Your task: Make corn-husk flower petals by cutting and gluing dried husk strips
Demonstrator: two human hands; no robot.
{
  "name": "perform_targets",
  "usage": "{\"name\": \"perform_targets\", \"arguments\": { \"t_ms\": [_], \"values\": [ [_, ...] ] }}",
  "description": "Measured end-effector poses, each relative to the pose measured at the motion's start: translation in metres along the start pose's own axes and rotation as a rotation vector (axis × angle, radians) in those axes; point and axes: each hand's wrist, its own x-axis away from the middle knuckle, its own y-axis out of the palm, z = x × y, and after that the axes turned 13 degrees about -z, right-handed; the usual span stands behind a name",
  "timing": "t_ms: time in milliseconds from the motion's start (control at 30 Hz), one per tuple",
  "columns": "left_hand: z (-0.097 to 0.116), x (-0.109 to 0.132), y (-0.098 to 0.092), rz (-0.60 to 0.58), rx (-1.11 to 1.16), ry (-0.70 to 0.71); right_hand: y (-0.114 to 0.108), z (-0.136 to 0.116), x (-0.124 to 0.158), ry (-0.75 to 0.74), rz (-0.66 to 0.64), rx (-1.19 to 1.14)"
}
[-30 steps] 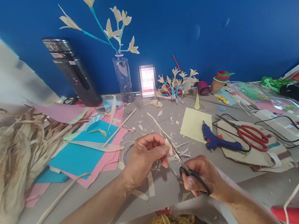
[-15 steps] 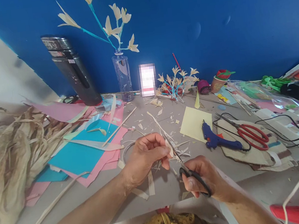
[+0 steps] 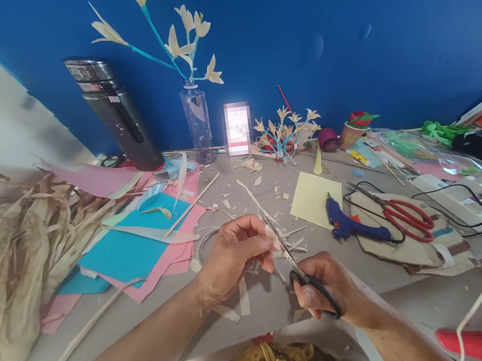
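Between thumb and fingertips, my left hand [image 3: 239,254] pinches a small pale piece of dried husk [image 3: 272,236]. My right hand [image 3: 326,284] grips black-handled scissors [image 3: 313,290] by the loops, thumb and fingers closed on them. The scissor blades point up and left and lie against the right edge of the pale piece. Fingers cover most of the piece, so its full shape is hidden. Thin pale offcuts [image 3: 297,247] are strewn on the table under and behind the blades.
A blue glue gun [image 3: 352,225] and red-handled scissors [image 3: 408,218] lie right, by a yellow paper [image 3: 316,200]. Blue sheets [image 3: 121,248] and dried husks [image 3: 18,260] are left. Behind stand a thermos [image 3: 112,114], a bottle of flowers [image 3: 197,121] and small flowers [image 3: 283,134].
The hands stay almost in the same place. The scissor blades look slightly closer together along the edge of the pale piece.
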Motion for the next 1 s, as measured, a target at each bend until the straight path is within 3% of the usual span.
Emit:
{"name": "perform_targets", "arguments": {
  "t_ms": [1000],
  "values": [
    [-0.003,0.000,-0.002,-0.046,0.012,-0.014,-0.001,0.007,0.000,0.003,0.008,-0.020]
  ]
}}
